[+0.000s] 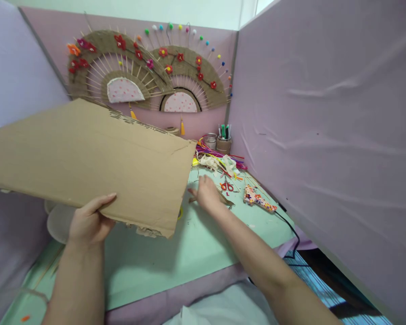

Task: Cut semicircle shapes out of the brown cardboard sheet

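Observation:
My left hand [88, 221] grips the lower edge of a large brown cardboard sheet [88, 162], thumb on top, and holds it raised and tilted above the green table [176, 257]. The sheet hides the middle of the table behind it. My right hand [205, 193] reaches out low over the table just past the sheet's right edge. Its fingers point left and part of them is behind the cardboard, so what they touch is hidden. Red-handled scissors [227, 186] lie a little to the right of that hand.
A patterned fabric piece [259, 199] with a black cord lies at the right edge. Coloured sticks and cloth scraps [218, 161] are heaped before two cups of pens [223, 141]. Two fan-shaped decorations [145, 72] hang on the back wall. Purple partitions close in both sides.

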`<state>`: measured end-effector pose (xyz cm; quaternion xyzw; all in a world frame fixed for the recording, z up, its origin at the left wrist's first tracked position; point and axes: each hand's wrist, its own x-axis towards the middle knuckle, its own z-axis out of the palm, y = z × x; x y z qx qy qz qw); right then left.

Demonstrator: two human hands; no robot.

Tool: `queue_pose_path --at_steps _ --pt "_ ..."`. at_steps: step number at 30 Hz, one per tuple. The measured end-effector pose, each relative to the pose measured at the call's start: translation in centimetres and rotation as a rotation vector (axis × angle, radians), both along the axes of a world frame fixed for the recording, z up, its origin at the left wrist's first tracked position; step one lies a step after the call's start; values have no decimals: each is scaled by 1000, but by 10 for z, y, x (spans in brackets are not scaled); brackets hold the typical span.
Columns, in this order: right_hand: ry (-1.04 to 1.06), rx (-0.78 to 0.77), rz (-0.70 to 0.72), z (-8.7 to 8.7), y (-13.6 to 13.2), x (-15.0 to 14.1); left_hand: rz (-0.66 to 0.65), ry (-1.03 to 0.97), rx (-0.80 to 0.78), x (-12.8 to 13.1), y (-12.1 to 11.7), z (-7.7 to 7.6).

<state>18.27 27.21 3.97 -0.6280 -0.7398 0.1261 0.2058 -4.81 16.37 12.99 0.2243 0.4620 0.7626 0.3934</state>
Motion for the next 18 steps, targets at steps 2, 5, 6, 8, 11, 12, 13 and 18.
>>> queue_pose_path --at_steps 2,5,6,8,11,12,13,18 --pt "-28 -76 -142 -4 18 16 -19 -12 -10 0 0 -1" --pt "-78 -204 -244 -17 30 17 -27 -18 -29 -1 2 -4" --pt "-92 -215 -241 -21 31 14 -27 -19 -36 -2 2 -5" --pt "-121 -212 -207 -29 29 4 -27 -23 -52 -4 2 -7" --pt "-170 -221 -106 -34 20 -6 -22 -34 -71 -5 2 -9" --pt "-187 -229 -70 -34 17 -7 -22 -39 -73 -5 2 -9" --pt "-202 -234 -38 -33 13 -7 -24 -47 -76 -5 2 -10" --pt "-257 -168 104 -31 -13 1 -50 -76 -90 -2 2 -13"
